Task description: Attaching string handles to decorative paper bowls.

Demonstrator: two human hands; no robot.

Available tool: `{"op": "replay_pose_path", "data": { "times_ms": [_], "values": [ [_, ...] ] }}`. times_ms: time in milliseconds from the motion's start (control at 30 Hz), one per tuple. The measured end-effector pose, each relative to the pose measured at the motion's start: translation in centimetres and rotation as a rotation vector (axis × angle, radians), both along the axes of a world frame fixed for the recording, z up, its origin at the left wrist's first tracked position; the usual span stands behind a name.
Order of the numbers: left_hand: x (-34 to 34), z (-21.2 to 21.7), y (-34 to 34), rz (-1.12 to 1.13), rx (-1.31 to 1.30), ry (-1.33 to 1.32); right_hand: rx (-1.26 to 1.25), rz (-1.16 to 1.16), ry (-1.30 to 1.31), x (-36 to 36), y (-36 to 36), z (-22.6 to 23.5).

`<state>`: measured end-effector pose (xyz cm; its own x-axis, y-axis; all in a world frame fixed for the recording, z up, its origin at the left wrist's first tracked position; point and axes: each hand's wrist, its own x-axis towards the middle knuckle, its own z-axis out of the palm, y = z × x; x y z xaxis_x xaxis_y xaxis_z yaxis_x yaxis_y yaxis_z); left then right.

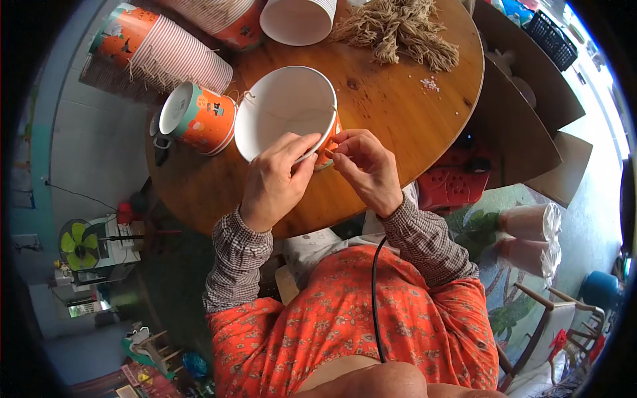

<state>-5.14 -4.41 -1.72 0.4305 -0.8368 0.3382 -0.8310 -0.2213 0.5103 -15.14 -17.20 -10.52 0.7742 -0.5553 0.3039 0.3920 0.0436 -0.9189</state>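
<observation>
A white-lined paper bucket [279, 89] with an orange outside stands tilted on the round wooden table, its mouth facing me. My left hand [273, 176] is closed over its near rim, thumb and fingers gripping the edge. At the bucket's right outer side, my right hand [369, 167] pinches what looks like the end of a thin tan cord; the fingers hide most of it. Part of a tan cord [248, 96] loops at the left rim, and a strand lies across the bucket's mouth. Left of it sits an orange and green paper bucket [211, 118], bottom turned outward.
Nested paper buckets [189, 56] lie at the far left, a white-lined bucket [298, 21] behind. A bundle of tan cords [401, 33] and small pale bits [430, 84] lie far right on the table. Cardboard boxes [524, 129] and a red stool [451, 186] stand right of it.
</observation>
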Motion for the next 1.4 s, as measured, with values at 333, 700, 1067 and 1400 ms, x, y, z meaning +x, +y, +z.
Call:
{"op": "replay_pose_path", "data": {
  "times_ms": [333, 700, 1067, 1400],
  "values": [
    [0.0, 0.1, 0.0, -0.003, 0.065, -0.007, -0.021, -0.024, 0.047, 0.0, 0.1, -0.1],
    [-0.1, 0.3, -0.3, 0.000, 0.025, 0.028, -0.113, -0.108, 0.108, 1.0, 0.1, 0.5],
    [3.3, 1.3, -1.4, -0.125, 0.229, 0.434, -0.277, -0.219, 0.086, 0.5, 0.0, 1.0],
    [4.0, 1.7, -1.5, -0.195, 0.143, 0.419, -0.044, -0.159, 0.069, 0.3, -1.5, 1.2]
  ]
}}
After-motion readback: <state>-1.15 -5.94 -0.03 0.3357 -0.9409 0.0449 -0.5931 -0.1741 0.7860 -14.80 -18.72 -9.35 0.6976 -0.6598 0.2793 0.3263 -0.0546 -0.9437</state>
